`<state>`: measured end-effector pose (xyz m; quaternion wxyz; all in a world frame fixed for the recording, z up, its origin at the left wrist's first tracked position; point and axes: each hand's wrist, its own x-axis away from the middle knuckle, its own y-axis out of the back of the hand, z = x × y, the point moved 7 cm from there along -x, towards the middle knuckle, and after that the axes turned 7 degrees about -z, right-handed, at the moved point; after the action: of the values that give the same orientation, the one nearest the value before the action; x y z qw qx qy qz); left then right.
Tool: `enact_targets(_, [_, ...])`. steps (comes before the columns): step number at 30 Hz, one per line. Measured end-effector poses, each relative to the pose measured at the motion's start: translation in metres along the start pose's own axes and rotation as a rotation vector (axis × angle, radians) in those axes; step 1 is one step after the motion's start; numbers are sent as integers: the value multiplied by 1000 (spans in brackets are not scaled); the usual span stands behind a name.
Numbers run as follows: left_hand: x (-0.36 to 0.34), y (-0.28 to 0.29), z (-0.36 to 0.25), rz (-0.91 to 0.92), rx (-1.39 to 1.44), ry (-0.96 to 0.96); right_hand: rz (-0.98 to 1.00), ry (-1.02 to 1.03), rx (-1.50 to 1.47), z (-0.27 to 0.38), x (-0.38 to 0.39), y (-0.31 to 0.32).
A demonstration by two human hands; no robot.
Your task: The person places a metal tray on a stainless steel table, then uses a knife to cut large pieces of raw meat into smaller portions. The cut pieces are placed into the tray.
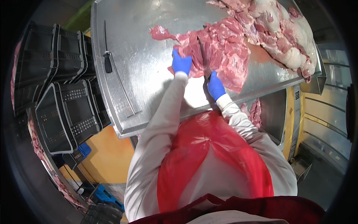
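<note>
A large boneless slab of raw pink meat [233,56] lies spread on the metal table [149,18], with a narrow strip trailing off to the left. My left hand [181,63], in a blue glove, is closed on the slab's left edge. A knife [204,56] is in my blue-gloved right hand [216,86], gripped at the near side of the meat. Its dark blade points away from me and runs through the slab, between the left portion and the larger right one. My right fingers mostly hide the handle.
At the table's left lie a black-handled knife [107,63] and a thin metal rod [125,93]. Larger skin-on meat pieces [283,30] are piled at the far right. Black crates [78,112] stand left of the table. More meat [256,114] sits in a metal bin below its near edge.
</note>
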<state>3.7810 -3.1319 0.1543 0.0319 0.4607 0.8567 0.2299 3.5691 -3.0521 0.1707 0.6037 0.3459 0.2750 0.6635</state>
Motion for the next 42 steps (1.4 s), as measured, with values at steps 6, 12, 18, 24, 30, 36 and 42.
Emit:
enact_targets(6, [-44, 22, -17, -10, -161, -84, 262, -11, 62, -27, 90, 51])
enact_targets(12, [2, 39, 1, 186, -323, -134, 553, -200, -53, -25, 126, 139])
enact_targets(18, [-41, 11, -52, 556, -863, -147, 142, -182, -391, 5, 98, 147])
enact_targets(24, [-98, -59, -62, 701, -826, -500, 40, 147, -234, 61, 47, 125])
enact_targets(30, [-98, -47, -41, 648, -796, -528, 140, 212, -132, 57, 5, 93])
enact_targets(36, [-46, -30, -104, 474, -799, -768, 242, 105, -191, 72, -110, 45])
enact_targets(42, [-57, 21, -106, 320, -648, -657, 130, 406, -181, 53, -14, 52])
